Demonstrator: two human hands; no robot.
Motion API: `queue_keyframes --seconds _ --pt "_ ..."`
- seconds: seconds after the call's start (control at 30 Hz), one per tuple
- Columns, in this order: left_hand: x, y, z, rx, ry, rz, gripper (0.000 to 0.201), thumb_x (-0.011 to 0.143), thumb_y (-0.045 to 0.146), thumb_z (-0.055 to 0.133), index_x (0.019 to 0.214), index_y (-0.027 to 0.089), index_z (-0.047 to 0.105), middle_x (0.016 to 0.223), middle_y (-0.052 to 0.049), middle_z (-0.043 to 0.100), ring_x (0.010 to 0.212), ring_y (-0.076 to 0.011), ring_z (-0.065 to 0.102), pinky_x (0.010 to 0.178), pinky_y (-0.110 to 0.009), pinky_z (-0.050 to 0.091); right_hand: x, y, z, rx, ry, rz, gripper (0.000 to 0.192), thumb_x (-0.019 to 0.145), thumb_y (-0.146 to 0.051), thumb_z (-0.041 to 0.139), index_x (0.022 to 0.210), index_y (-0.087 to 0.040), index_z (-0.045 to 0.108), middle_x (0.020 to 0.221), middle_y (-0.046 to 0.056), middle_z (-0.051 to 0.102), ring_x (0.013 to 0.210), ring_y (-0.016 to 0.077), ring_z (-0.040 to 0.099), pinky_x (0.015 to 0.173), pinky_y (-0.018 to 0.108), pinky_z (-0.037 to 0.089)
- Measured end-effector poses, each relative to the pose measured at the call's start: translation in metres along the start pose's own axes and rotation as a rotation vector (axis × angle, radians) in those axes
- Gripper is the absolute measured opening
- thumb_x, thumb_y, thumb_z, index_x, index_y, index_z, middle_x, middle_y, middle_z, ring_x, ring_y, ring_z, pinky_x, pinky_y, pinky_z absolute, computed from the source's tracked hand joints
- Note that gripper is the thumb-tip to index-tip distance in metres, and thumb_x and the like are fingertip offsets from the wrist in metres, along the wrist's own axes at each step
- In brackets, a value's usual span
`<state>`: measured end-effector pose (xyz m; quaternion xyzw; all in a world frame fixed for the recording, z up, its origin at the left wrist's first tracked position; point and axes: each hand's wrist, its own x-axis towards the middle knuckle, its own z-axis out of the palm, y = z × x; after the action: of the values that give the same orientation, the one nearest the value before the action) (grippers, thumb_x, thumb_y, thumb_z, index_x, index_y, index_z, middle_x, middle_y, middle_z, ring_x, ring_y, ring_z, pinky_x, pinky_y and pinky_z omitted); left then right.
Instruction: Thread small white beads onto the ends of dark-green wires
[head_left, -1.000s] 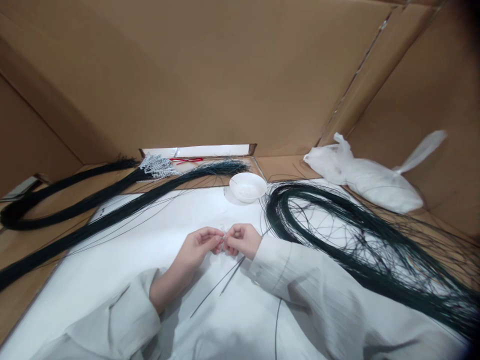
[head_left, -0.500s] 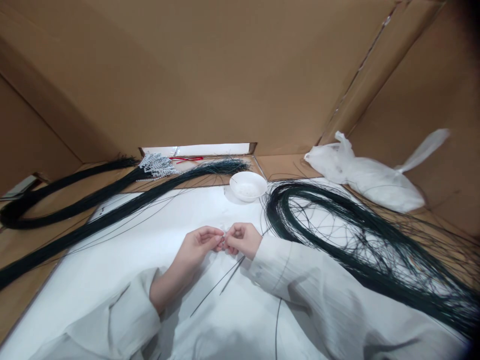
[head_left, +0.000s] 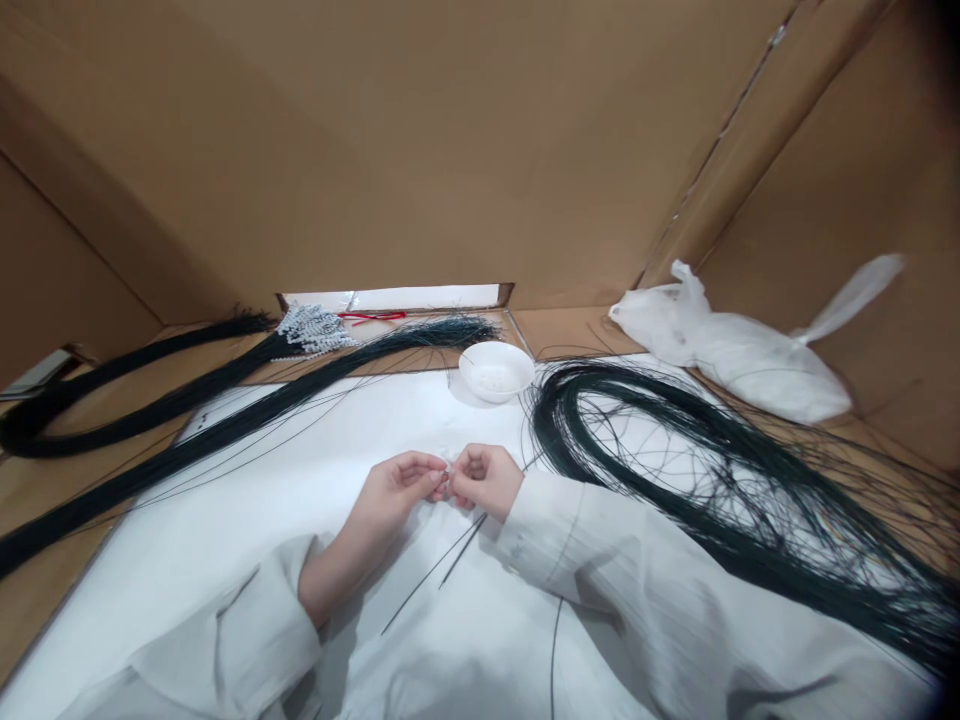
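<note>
My left hand (head_left: 399,490) and my right hand (head_left: 489,480) meet fingertip to fingertip over the white work surface (head_left: 300,480). Both are closed in a pinch around something tiny and pale, mostly hidden by the fingers. Dark thin wires (head_left: 433,572) run slantwise beneath my right hand, and a short piece of wire shows on its far side. Whether any wire is held cannot be made out. Another dark strand (head_left: 554,655) comes down from under my right sleeve. Beyond my hands stands a white bowl (head_left: 496,385) with small pale bits at its bottom.
Long dark wire bundles (head_left: 247,422) stretch across the left, one tipped with white beaded ends (head_left: 311,330). A looped wire bundle (head_left: 637,480) fills the right. Behind it lies a knotted white plastic bag (head_left: 765,365). Cardboard walls (head_left: 390,150) enclose the surface; a red item (head_left: 375,317) lies by the slot.
My hands stay pinched together in nearly the same place, with only tiny shifts of the fingers. The view has moved very slightly.
</note>
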<state>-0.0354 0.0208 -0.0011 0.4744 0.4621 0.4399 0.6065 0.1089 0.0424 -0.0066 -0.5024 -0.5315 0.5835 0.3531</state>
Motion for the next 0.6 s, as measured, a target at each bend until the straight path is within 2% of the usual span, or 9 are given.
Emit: queue_keyframes --seconds 0.27,0.6 --pt "0.001 -0.0023 -0.0022 0.033 0.001 0.015 0.019 0.068 0.027 0.066 0.079 0.012 0.063 0.065 -0.003 0.062 0.062 -0.0139 0.056 0.063 -0.025 0.043 0.0003 0.0051 -0.0008 -0.07 0.0 -0.072 0.007 0.059 -0.018 0.057 0.06 -0.015 0.05 0.047 -0.002 0.057 0.039 0.0087 0.052 0.038 0.018 0.041" --pt "0.0003 -0.0016 -0.0017 0.066 0.021 0.021 0.016 0.068 0.025 0.065 0.078 0.012 0.064 0.061 -0.002 0.062 0.06 -0.0129 0.056 0.062 -0.024 0.043 0.0011 0.0042 -0.0012 -0.065 -0.018 -0.061 0.007 0.059 -0.018 0.057 0.059 -0.016 0.05 0.046 -0.002 0.056 0.04 0.0094 0.053 0.038 0.019 0.042"
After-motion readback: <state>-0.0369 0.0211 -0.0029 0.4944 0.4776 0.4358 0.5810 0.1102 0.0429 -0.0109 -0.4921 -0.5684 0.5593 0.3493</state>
